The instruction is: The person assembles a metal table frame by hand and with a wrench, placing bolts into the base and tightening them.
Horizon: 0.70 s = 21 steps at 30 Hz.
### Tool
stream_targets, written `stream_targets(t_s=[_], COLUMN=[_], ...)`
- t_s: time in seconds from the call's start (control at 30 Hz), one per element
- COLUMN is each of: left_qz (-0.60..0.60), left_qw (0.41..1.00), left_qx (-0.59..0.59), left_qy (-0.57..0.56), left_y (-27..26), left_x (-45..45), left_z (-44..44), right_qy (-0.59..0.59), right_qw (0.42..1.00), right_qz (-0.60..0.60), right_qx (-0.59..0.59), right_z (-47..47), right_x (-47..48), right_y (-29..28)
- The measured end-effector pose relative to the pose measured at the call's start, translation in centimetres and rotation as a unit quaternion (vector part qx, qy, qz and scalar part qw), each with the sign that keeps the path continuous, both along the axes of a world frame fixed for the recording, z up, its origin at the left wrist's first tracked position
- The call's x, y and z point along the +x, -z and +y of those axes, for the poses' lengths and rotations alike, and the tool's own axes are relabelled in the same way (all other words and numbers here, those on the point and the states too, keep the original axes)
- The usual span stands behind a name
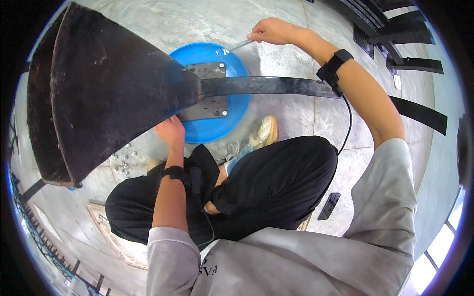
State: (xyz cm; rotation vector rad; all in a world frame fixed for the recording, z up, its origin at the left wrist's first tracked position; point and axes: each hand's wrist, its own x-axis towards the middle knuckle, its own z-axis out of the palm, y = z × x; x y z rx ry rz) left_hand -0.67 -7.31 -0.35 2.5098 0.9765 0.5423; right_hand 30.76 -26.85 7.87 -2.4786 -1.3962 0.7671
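Note:
My right hand (276,31) grips the end of a thin metal hand tool (240,45), possibly a wrench. Its far end reaches over the rim of a blue round disc (237,125) on the floor. A dark metal plate (207,105) lies on the disc, with two bolt heads (224,113) showing along its right side. Above it stretches a black bar (259,86) joined to a large flared black metal piece (111,85). My left hand (171,131) is at the flared piece's lower edge, beside the plate; its fingertips are hidden.
Several loose nuts or bolts (124,161) lie on the concrete floor at left. A phone (329,206) rests by my right knee. Black metal frames (400,35) stand at the upper right. A seat or board (118,240) shows beneath me, and a cable (350,122) hangs from my right wrist strap.

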Motion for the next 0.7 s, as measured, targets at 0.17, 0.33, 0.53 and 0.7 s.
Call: stream_targets(t_s=[0.17,0.33,0.53,0.7], left_qz=[-0.013,-0.029,-0.035,-0.034], left_qw=[0.999,0.998,0.995,0.993], left_qx=[0.039,0.060,0.096,0.108], left_qy=[0.008,0.004,0.016,0.023], left_y=[0.3,0.8,1.6,1.7], left_x=[-0.1,0.0,0.0,-0.1], left_z=[0.0,0.0,0.5,0.5], right_qy=[-0.054,-0.060,-0.068,-0.042], right_qw=[0.993,0.990,0.981,0.984], right_qz=[-0.096,-0.107,-0.096,-0.091], right_qx=[-0.045,-0.073,-0.155,-0.150], right_z=[1.2,3.1,6.0,5.5], right_x=[-0.5,-0.3,0.6,0.6], right_y=[1.3,1.5,1.0,2.0])
